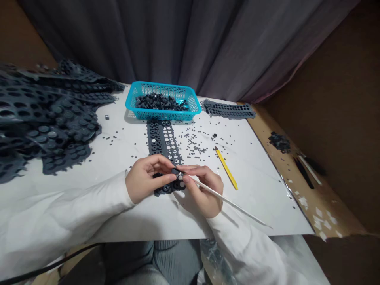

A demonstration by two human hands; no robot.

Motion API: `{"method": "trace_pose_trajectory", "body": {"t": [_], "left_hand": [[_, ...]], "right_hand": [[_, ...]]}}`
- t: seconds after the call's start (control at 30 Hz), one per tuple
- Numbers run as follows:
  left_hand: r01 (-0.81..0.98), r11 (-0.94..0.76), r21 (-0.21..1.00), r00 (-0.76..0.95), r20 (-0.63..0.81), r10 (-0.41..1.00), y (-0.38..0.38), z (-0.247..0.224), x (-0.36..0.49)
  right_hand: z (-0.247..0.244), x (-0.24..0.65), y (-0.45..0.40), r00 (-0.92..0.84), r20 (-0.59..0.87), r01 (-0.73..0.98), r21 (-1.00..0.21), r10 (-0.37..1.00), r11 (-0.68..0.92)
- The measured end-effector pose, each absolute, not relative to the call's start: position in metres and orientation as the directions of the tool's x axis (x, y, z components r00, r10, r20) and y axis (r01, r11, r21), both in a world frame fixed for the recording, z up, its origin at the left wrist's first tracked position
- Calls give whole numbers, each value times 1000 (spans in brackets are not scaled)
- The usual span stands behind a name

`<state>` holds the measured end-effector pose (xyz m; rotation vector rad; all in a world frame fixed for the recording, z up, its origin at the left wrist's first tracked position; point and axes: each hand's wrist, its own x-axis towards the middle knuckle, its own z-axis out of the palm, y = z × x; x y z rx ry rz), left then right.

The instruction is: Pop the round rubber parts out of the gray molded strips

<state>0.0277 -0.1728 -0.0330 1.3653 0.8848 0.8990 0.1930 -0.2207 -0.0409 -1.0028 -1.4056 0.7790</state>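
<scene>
Partway along, with a small dark piece between the fingertips

Through the head camera, my only view, I take the blue basket [166, 115] as my landmark. On its near side, well apart from it, I see the left hand [150, 176] with thumb and fingers pinched together on a small dark piece [174, 171]. Just beside it, also on the basket's near side but a little farther right, the right hand [204, 188] is closed on a white stick [231, 202], whose tip points in at that piece; the fingers hide it, so I cannot tell whether the two touch.

A perforated dark strip [162, 142] runs from the basket's near wall toward the person and under the hands. Its left columns show dark rings, its right ones pale circles; I cannot tell open holes from pale discs there.

I judge the work well begun. The loose dark pieces [158, 102] inside the basket and the dark discs [197, 149] scattered in front of it look like what is done. The heap of dark sheets [44, 107] left of the basket and the second strip [228, 110] just right of it look like what is left. A yellow tool [226, 168] lies untouched, nearer than the basket and to its right
</scene>
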Motion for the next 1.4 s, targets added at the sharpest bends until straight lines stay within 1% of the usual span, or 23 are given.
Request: {"method": "trace_pose_trajectory", "body": {"t": [0.2, 0.37, 0.57, 0.8, 0.93, 1.13, 1.27, 1.4], "left_hand": [[-20, 14, 1000, 413, -5, 911, -173, -33, 27], [-25, 11, 1000, 426, 0, 905, -173, -33, 27], [-53, 4, 999, 422, 18, 906, -173, -33, 25], [-76, 41, 996, 423, -5, 906, -174, -33, 25], [-72, 68, 995, 431, -31, 902, -175, -32, 26], [-52, 65, 996, 444, -35, 896, -175, -31, 26], [-47, 68, 997, 447, -40, 893, -175, -30, 26], [-44, 74, 996, 462, -46, 886, -175, -30, 27]], "right_hand": [[-44, 195, -221, 30, 487, 155, -865, 873, 478], [-44, 195, -221, 32, 489, 137, -866, 872, 481], [-40, 196, -220, -5, 461, 103, -883, 888, 459], [-42, 197, -219, -44, 518, 136, -844, 854, 519], [-43, 197, -219, -34, 546, 158, -824, 837, 544], [-45, 198, -218, -50, 576, 154, -802, 816, 577], [-46, 199, -218, -49, 578, 146, -803, 815, 578], [-47, 197, -219, -2, 556, 124, -824, 831, 552]]}}
